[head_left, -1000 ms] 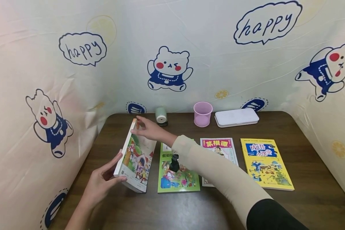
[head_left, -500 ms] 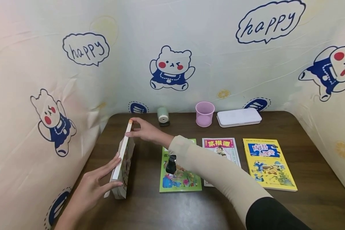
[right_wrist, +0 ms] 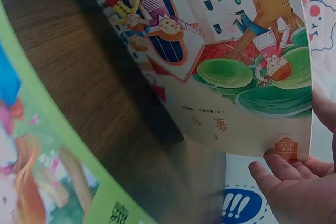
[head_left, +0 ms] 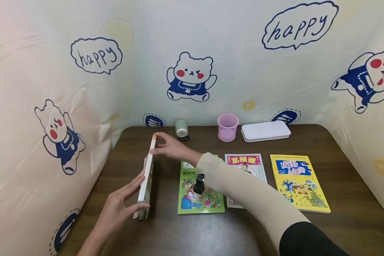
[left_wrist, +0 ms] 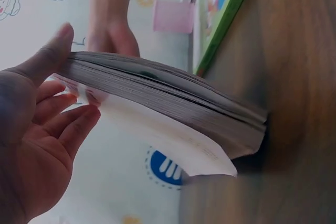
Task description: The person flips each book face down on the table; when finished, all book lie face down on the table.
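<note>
A thick picture book (head_left: 146,174) stands nearly upright on the table's left side, white spine uppermost. My left hand (head_left: 120,208) holds its near end, thumb on the right face and fingers on the left. At the far end, my right hand (head_left: 172,146) pinches the spine's upper corner. In the left wrist view, the page edges (left_wrist: 173,98) face me and a white cover or flap (left_wrist: 178,140) hangs away from the pages. The right wrist view shows the illustrated cover (right_wrist: 220,61), with children, a tree and a house.
A green book (head_left: 201,199), a pink-and-white book (head_left: 244,160) partly behind the right sleeve, and a yellow book (head_left: 302,181) lie in a row. Along the back stand a pale green cylinder (head_left: 181,128), a pink cup (head_left: 228,128) and a white case (head_left: 266,131). Printed curtain surrounds the table (head_left: 192,234).
The book has swung from leaning with its cover showing to nearly upright. Both hands moved left with it, then slightly back right, still gripping it.
</note>
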Motion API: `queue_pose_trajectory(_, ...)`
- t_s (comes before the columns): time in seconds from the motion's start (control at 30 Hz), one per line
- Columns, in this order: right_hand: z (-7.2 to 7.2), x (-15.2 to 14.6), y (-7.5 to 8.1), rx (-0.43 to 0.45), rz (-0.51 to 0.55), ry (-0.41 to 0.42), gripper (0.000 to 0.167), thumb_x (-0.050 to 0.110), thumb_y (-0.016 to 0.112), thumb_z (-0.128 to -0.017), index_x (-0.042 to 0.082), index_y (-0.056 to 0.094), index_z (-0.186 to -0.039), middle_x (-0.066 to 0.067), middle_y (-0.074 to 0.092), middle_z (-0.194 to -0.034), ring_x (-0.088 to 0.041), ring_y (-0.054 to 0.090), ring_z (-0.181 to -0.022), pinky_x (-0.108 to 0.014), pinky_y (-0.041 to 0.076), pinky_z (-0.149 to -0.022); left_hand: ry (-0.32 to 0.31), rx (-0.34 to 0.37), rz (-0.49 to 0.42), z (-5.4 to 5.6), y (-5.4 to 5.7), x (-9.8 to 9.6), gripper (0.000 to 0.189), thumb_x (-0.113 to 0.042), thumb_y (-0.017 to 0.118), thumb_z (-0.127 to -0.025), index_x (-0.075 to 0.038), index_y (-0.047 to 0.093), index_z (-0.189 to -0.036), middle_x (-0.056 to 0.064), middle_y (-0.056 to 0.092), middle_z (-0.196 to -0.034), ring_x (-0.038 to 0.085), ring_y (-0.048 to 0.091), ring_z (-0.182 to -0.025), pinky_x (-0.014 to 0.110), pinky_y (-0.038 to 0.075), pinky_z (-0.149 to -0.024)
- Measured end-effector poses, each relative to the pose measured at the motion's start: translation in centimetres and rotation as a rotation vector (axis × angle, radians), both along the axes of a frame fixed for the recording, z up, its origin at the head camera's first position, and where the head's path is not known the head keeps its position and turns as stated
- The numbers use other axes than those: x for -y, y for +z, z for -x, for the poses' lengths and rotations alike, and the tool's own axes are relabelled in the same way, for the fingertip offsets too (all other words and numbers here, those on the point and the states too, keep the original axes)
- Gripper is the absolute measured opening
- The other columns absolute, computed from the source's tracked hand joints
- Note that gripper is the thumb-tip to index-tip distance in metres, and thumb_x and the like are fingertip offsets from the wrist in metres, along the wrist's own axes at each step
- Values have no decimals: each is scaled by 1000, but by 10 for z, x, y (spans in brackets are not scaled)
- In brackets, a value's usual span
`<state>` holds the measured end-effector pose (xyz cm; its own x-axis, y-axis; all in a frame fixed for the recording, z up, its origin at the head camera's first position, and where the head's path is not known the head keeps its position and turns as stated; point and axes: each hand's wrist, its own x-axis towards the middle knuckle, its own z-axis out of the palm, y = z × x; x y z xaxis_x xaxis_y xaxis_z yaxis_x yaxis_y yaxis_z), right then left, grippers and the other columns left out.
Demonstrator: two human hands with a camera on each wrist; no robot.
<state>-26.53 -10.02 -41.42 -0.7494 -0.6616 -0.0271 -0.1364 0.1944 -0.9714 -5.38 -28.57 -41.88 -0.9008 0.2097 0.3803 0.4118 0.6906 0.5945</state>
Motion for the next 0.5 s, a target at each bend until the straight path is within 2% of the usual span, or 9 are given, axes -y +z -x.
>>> queue_pose_trajectory(0.13,0,-7,-5,-16,-14,-1,80,26,77,-95,14,32,-160,-11,38,-164,-31,49,-144,-47,48,-110,-5,81,-70,3,-9,-4,89,-9,94,-68,-15,57,-149,6,49,-157,-4,48,-134,12,44,-102)
queue_pose_trajectory(0.27,1,-14,-10,-33,-33,4,83,27,77,-95,14,30,-161,-11,35,-165,-32,48,-144,-46,49,-109,-13,119,-110,6,-19,-7,88,-14,95,-68,-18,58,-149,4,51,-156,-3,50,-134,21,50,-102)
queue_pose_trajectory(0.33,2,-17,-14,-36,-39,7,84,27,77,-95,13,29,-162,-11,33,-166,-32,47,-145,-45,50,-109,-19,135,-123,8,-24,-9,88,-17,95,-69,-20,57,-149,0,51,-156,-2,48,-137,29,52,-103)
queue_pose_trajectory(0.5,3,-25,-24,-35,-56,3,86,28,78,-94,12,28,-162,-12,33,-166,-32,47,-145,-44,50,-109,-19,205,-151,9,-34,-14,86,-27,94,-72,-26,56,-150,-5,47,-159,-2,41,-141,60,52,-99)
